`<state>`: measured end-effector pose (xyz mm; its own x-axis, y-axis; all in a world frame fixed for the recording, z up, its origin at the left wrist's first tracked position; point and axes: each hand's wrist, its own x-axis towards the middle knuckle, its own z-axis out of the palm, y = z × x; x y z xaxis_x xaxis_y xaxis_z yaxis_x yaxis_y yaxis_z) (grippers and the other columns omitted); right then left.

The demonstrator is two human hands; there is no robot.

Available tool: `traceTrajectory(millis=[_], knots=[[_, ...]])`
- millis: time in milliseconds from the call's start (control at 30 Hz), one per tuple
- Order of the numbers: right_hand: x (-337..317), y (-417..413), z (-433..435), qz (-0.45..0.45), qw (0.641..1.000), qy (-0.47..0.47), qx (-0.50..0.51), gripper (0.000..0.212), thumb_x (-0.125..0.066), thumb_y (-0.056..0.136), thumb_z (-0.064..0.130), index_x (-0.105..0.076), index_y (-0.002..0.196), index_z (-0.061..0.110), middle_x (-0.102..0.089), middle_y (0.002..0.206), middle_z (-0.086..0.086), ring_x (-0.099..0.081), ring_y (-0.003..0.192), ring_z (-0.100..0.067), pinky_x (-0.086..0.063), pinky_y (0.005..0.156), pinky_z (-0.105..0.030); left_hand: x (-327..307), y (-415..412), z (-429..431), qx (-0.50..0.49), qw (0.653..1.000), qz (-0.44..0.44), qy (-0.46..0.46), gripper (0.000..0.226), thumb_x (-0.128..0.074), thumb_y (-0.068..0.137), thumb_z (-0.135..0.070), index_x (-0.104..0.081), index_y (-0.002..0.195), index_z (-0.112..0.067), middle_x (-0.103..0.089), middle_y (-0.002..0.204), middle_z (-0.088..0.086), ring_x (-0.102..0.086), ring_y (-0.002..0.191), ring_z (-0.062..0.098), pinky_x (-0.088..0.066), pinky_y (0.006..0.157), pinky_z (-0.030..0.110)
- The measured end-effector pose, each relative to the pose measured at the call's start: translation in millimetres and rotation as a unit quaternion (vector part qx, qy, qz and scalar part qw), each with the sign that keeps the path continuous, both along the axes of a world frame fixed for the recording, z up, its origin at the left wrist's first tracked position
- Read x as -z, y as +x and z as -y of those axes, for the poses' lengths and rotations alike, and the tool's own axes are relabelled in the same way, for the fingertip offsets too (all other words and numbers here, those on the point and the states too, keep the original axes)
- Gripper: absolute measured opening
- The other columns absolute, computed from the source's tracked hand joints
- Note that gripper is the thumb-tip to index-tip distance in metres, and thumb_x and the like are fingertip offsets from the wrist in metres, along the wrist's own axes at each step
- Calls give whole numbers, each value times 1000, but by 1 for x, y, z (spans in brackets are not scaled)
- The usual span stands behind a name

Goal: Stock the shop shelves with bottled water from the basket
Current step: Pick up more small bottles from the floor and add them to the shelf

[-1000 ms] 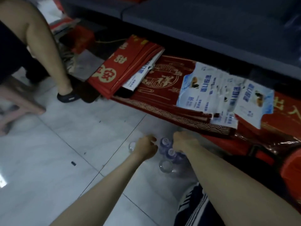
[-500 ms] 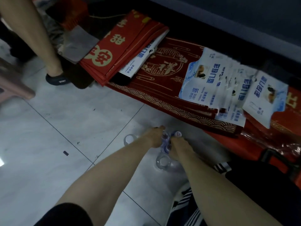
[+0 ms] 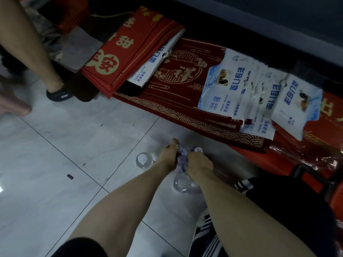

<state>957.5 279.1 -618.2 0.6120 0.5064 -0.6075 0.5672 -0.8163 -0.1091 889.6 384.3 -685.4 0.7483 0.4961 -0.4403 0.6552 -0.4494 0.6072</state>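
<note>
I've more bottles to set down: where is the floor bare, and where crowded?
Bare: the pale floor tiles left of the lone bottle, up to the other person's shoe. Crowded: the bottle cluster between left hand and right hand, and the red mats under white packets.

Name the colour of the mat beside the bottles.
The mat is dark red with gold patterns; head view.

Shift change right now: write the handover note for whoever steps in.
Left hand and right hand: both grip the bottle cluster standing on the floor tiles.
A loose bottle stands left of it; a near bottle stands by the right wrist.
Done: no bottle shows on a shelf.
Left: lift them all and shelve them.
</note>
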Motion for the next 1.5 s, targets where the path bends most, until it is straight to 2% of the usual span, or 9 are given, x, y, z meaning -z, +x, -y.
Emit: traceTrajectory(millis=[300, 400, 533, 667, 800, 933, 1100, 1333, 1500], knots=[[-52, -1, 9, 24, 998, 50, 7, 31, -57, 103, 26, -62, 132, 15, -62, 137, -9, -61, 126, -28, -53, 97, -39, -71, -8, -33, 48, 996, 76, 5, 22, -65, 97, -11, -50, 112, -14, -69, 107, 16, -68, 99, 36, -54, 85, 43], [-84, 1, 14, 40, 997, 59, -15, 38, -60, 100, 31, -58, 134, 14, -61, 137, -10, -59, 126, -30, -50, 94, -38, -111, -13, -42, 67, 993, 94, 30, 35, -65, 98, -14, -53, 131, -11, -70, 112, 16, -67, 101, 33, -53, 89, 39], [-129, 3, 19, 50, 994, 93, -14, 37, -69, 89, 40, -63, 117, 18, -64, 121, -9, -63, 112, -31, -45, 79, -33, -169, -23, -50, 60, 981, 180, 39, 33, -63, 84, -37, -54, 113, -23, -69, 101, 4, -65, 94, 23, -52, 86, 39], [-183, 12, 24, 30, 989, 142, 11, 38, -78, 77, 45, -54, 91, 19, -59, 102, -4, -63, 97, -26, -46, 69, -32, -231, -22, -49, 82, 968, 233, 43, 26, -67, 94, -27, -55, 117, -25, -67, 99, -8, -63, 92, 13, -52, 87, 38], [-244, 27, 35, 40, 969, 243, 18, 28, -76, 78, 35, -62, 80, 11, -65, 85, -5, -64, 79, -22, -52, 60, -34, -290, -7, -45, 65, 948, 311, 32, 26, -60, 102, -7, -55, 124, -20, -62, 106, -13, -57, 95, -4, -44, 85, 15], [-311, 38, 57, 89, 931, 350, 55, 34, -73, 81, 32, -51, 64, 12, -50, 59, 2, -45, 54, -13, -36, 44, -24, -353, 14, -33, 68, 924, 376, 29, 32, -63, 101, -7, -57, 130, -18, -64, 115, -6, -59, 107, 9, -45, 89, 18], [-380, 62, 96, 175, 891, 413, 75, 42, -66, 89, 34, -62, 92, -7, -62, 77, -20, -50, 66, -30, -37, 55, -36, -424, 43, -8, 105, 903, 417, 12, 26, -65, 101, -17, -62, 125, -27, -69, 120, -5, -65, 115, 16, -53, 102, 39], [-432, 113, 185, 257, 891, 373, 21, 10, -61, 99, 27, -59, 104, 19, -56, 108, -4, -56, 104, -24, -38, 84, -30, -473, 105, 62, 188, 886, 423, 25, 25, -62, 102, -16, -63, 115, -38, -70, 113, -18, -66, 110, 5, -52, 101, 36], [-437, 145, 250, 269, 880, 377, 103, 23, -64, 97, 14, -60, 119, 21, -48, 112, -9, -51, 106, -24, -46, 94, -33, -479, 159, 130, 241, 875, 420, 3, 24, -60, 100, -15, -64, 116, -32, -70, 116, -10, -65, 114, 12, -50, 106, 44]])
